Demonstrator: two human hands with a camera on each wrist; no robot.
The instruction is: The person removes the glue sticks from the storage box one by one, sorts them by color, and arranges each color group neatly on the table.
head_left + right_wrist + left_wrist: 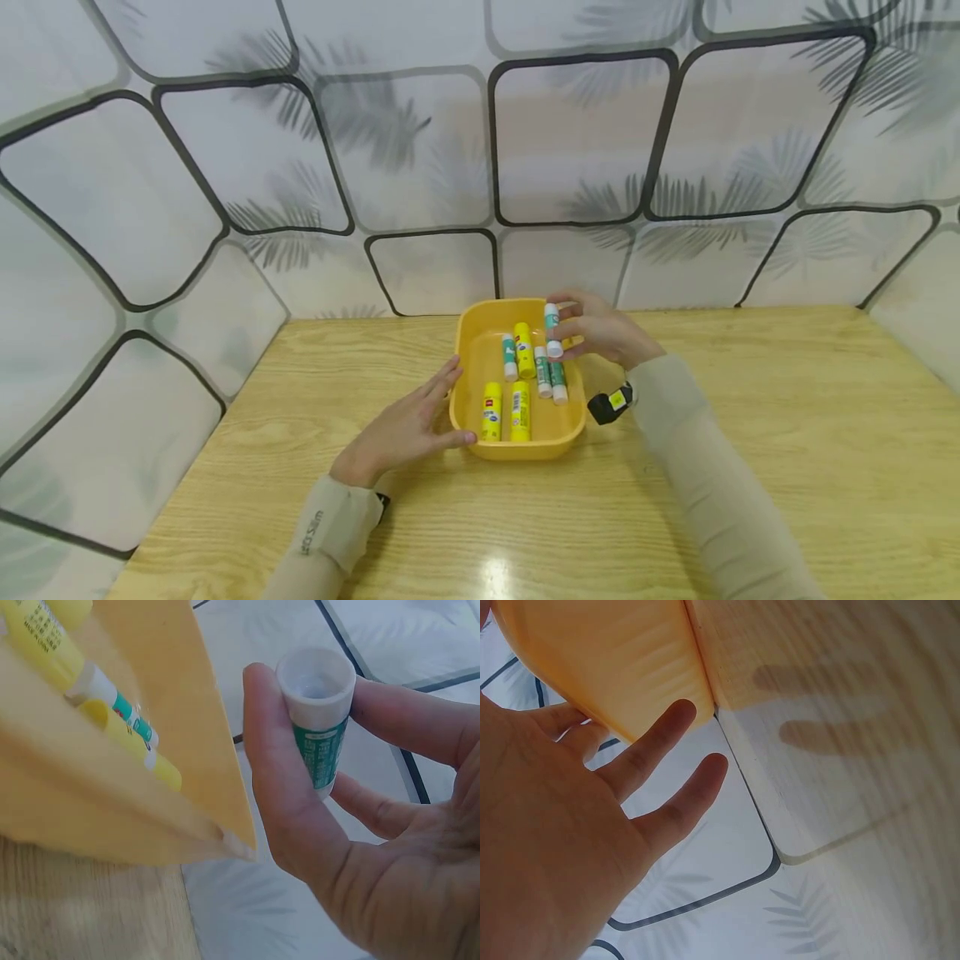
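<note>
A pale wall (420, 158) with rounded panels outlined in black and grey, and grey palm fronds printed across it, stands behind and to the left of a wood-grained bench (247, 475). From where I'm standing, furthest left is a beige sleeve (326, 533) with dark lettering, a small black device (383, 506) showing at its cuff. Out of it reaches the person's left hand (397, 433), its grip loose and wide, holding nothing: fingers at the left rim of an orange-yellow plastic bin (525, 451), thumb at the near left corner.

Inside the bin, going across, a yellow glue stick (491, 417) lies in the near left part, then a slim white-and-green glue stick (509, 358) further back. Next comes a second yellow glue stick (520, 412) near the front, with a third yellow glue stick (523, 350) beyond it, just beside the slim one. To the right of these, two more white-and-green tubes (543, 379) lie side by side.

Above that pair, towards the far right corner, the right hand (600, 329) has its grip closed to the width of another white-and-green glue stick (321, 739), pinched between thumb and fingers. I can't tell whether its lower end touches the pair. Beneath the right wrist hangs a black wrist unit (611, 404) with a yellow mark, just outside the bin, and then the other beige sleeve (697, 450).
</note>
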